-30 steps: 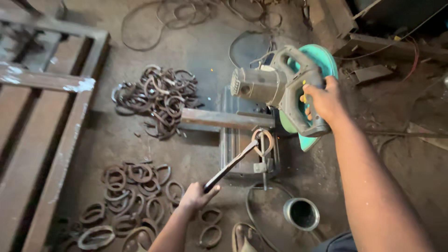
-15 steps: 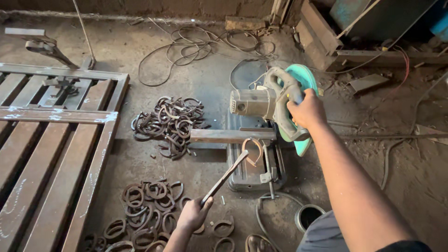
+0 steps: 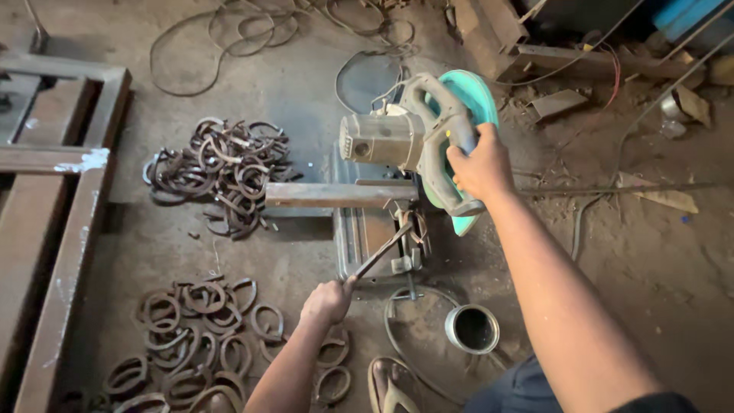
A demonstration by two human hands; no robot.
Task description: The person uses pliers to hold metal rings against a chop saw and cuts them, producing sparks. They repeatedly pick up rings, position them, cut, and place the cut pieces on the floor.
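A chop saw (image 3: 417, 149) with a grey motor and teal blade guard stands on the workshop floor. My right hand (image 3: 480, 170) is closed around its handle, with the head raised. My left hand (image 3: 329, 300) grips the near end of a thin metal rod (image 3: 382, 248), whose far end holds a bent metal ring (image 3: 417, 226) against the saw's vise. A flat rusty steel bar (image 3: 336, 193) lies across the saw base, sticking out to the left.
A heap of curved metal pieces (image 3: 222, 172) lies left of the saw; several closed rings (image 3: 191, 336) lie near my left arm. A steel frame (image 3: 61, 229) runs along the left. A small tin can (image 3: 472, 329) sits by my right arm. Cables (image 3: 252, 30) loop at the back.
The view has shifted slightly. The ring on the rod has moved lower into the saw's vise. My right hand stays on the saw handle.
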